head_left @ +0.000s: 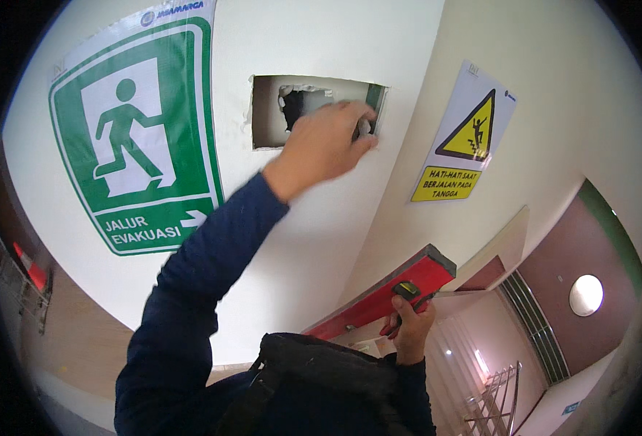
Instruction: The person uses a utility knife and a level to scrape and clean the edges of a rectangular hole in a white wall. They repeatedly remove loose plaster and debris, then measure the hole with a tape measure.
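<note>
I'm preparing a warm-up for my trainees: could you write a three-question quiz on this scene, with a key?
1. True or false: the left hand is pressed against the green sign.

2. What is the main body colour of the long level in the right hand?
A) green
B) red
C) white

3. Fill in: in the picture, the sign with the yellow triangle is to the ____ of the wall opening.

Key: 1 false, it is at the wall opening; 2 B; 3 right.
</note>
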### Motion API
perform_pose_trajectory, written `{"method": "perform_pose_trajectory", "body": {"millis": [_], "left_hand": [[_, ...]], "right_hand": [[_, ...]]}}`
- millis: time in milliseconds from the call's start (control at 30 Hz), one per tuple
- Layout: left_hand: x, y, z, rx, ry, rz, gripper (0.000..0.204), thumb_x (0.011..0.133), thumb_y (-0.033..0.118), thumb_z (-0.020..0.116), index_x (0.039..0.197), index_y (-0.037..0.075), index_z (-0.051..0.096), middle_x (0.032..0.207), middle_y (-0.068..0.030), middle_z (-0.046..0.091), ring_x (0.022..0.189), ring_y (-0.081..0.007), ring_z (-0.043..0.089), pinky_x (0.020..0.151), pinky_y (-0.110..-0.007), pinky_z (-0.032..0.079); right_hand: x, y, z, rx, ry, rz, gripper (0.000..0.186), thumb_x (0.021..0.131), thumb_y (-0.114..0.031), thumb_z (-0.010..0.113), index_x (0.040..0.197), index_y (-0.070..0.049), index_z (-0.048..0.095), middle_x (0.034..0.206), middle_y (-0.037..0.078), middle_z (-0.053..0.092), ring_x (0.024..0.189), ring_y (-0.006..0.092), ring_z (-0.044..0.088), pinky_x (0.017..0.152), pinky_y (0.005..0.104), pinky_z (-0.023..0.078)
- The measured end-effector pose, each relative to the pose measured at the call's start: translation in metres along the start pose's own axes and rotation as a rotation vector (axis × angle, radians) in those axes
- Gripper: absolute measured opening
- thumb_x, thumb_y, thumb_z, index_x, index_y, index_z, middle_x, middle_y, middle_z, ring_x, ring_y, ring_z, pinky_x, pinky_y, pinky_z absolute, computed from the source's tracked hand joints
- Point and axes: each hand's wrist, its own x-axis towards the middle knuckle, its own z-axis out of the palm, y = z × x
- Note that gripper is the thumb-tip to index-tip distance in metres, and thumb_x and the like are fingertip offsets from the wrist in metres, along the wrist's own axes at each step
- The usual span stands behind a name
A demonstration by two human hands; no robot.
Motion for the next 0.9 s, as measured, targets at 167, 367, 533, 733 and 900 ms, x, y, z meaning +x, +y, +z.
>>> {"method": "perform_pose_trajectory", "body": {"millis": [167,367,533,733,900], "left_hand": [[0.032,-0.007,0.005,0.094,-0.279,-0.157,0.049,0.092,0.046,0.076,0.115,0.004,0.07,0.101,-0.0205,0.075,0.094,-0.0385,0.072,0.088,-0.045,0.056],[0.035,-0.006,0.004,0.216,-0.406,-0.131,0.049,0.088,0.049,0.077,0.108,0.004,0.075,0.094,-0.0198,0.076,0.093,-0.0361,0.073,0.089,-0.044,0.055],[0.031,-0.024,0.006,0.084,-0.397,-0.056,0.042,0.091,0.047,0.074,0.104,0.007,0.078,0.095,-0.017,0.076,0.094,-0.038,0.072,0.088,-0.045,0.055],[0.032,-0.002,0.008,0.132,-0.466,-0.187,0.036,0.094,0.04,0.072,0.109,0.007,0.079,0.101,-0.0187,0.077,0.098,-0.039,0.073,0.089,-0.046,0.055],[0.019,-0.026,0.015,0.034,-0.305,-0.253,0.034,0.097,0.037,0.07,0.117,0.011,0.079,0.105,-0.0181,0.078,0.096,-0.0385,0.073,0.09,-0.044,0.056]], "right_hand": [[0.009,0.016,-0.021,-0.037,-0.028,0.033,0.015,0.09,-0.008,0.08,0.089,-0.005,0.066,0.058,0.002,0.06,0.042,0.0126,0.055,0.038,0.0291,0.043],[0.015,0.025,-0.036,-0.185,-0.074,0.123,0.017,0.089,-0.008,0.08,0.093,-0.004,0.064,0.06,0.001,0.058,0.045,0.0117,0.055,0.042,0.0286,0.047],[0.022,0.032,-0.037,-0.221,-0.121,0.165,0.018,0.089,-0.009,0.082,0.095,-0.005,0.065,0.063,0.0,0.06,0.047,0.0098,0.056,0.044,0.027,0.047],[0.031,0.046,-0.038,-0.18,-0.165,0.208,0.018,0.089,-0.01,0.082,0.096,-0.006,0.065,0.067,0.0,0.062,0.049,0.0089,0.056,0.048,0.028,0.049],[0.033,0.055,-0.037,-0.111,-0.188,0.195,0.018,0.09,-0.011,0.082,0.096,-0.006,0.065,0.068,0.0,0.063,0.049,0.0085,0.055,0.047,0.0277,0.047]]}}
